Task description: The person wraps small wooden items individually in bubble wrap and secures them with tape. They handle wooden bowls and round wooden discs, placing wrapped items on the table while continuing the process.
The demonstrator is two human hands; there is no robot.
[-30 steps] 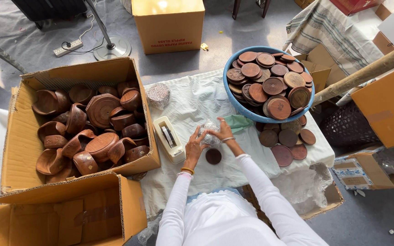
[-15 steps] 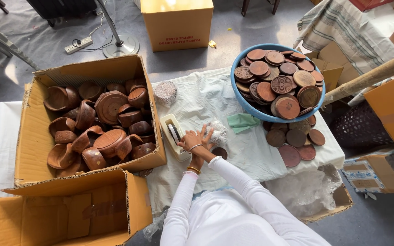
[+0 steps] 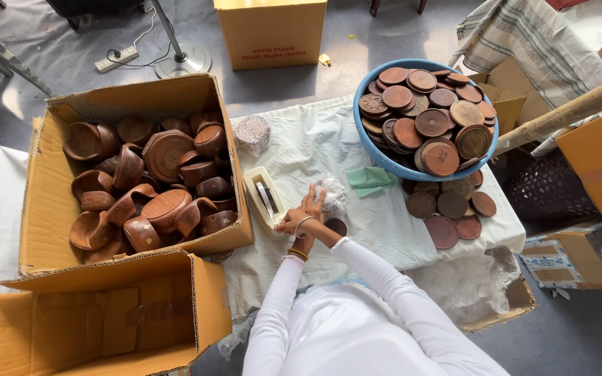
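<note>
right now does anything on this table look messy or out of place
Mostly tidy. A few brown discs lie loose on the cloth beside the blue basin instead of in it, some overlapping. The bowls in the open box are jumbled at all angles. Nothing looks spilled or broken. Both hands meet near a small tray.

Two hands, the left hand [image 3: 310, 207] and the right hand [image 3: 291, 222], meet over one white cloth-covered table [image 3: 384, 237]. One blue basin [image 3: 367, 143] holds roughly twenty round wooden lids [image 3: 423, 122]; about seven more loose wooden discs [image 3: 447, 209] lie beside it, and one small dark disc [image 3: 336, 226] sits apart. Four cardboard boxes show on the left and top: one box of wooden bowls [image 3: 43, 202] with around twenty bowls [image 3: 144, 184], one empty box [image 3: 92, 327], one closed box [image 3: 271, 31]. One green cloth [image 3: 371, 179], one small cream tray [image 3: 265, 202].
</note>
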